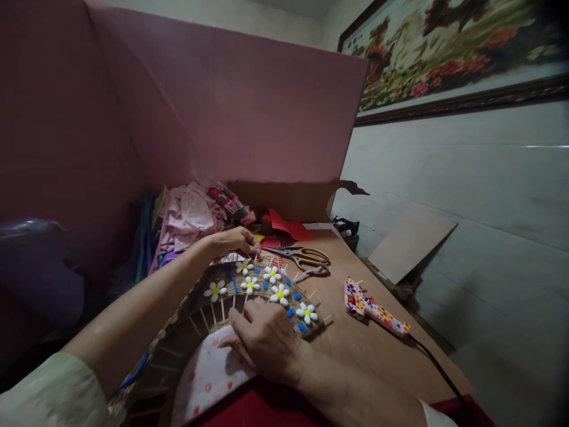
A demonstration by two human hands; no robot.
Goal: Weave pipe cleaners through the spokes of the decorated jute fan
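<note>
While a pink panel [231, 107] rises behind the brown board tabletop [355, 356], a white tiled wall [498, 196] flanks its right edge. The curved, twine-woven piece with white daisies [280, 295] lies at the near side, partly over the tabletop. At its far edge, the left hand [240, 242] has its fingertips pinched together, on what is unclear; the right hand [267, 338] curls at the inner edge, its grip unclear. Bare board separates the piece from the flower-patterned, corded tool [373, 309]; gold-handled scissors [306, 256] lie close beyond the piece.
</note>
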